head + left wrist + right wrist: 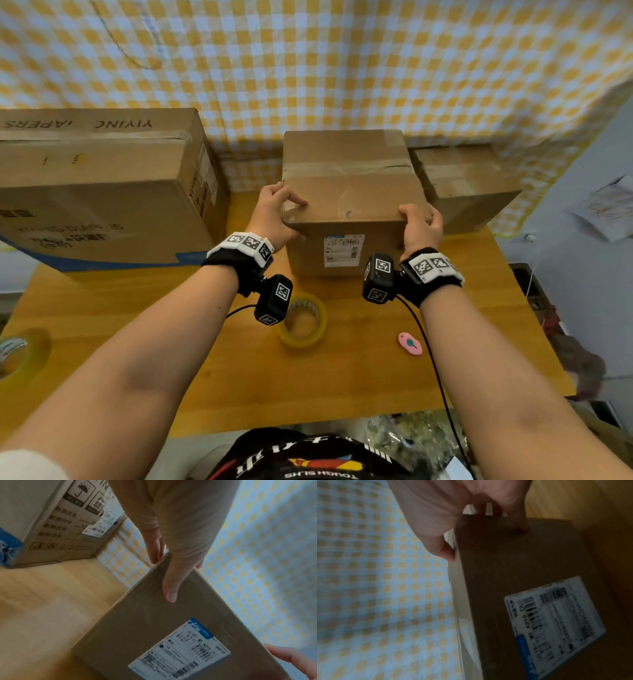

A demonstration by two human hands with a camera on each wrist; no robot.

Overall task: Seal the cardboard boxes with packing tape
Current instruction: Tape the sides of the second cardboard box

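Observation:
A medium cardboard box (349,192) stands at the middle of the wooden table, a white shipping label (343,249) on its near face and tape across its top. My left hand (277,214) grips its near left top corner, thumb on the front face (169,586), fingers over the top edge. My right hand (420,224) grips the near right top corner (453,536), fingers curled over the edge. A yellow roll of packing tape (303,320) lies on the table just in front of the box.
A large printed box (99,185) stands at the left and a smaller box (466,181) at the back right. A second tape roll (19,354) lies at the table's left edge, a pink cutter (410,343) near the front right. A checked cloth (308,68) hangs behind.

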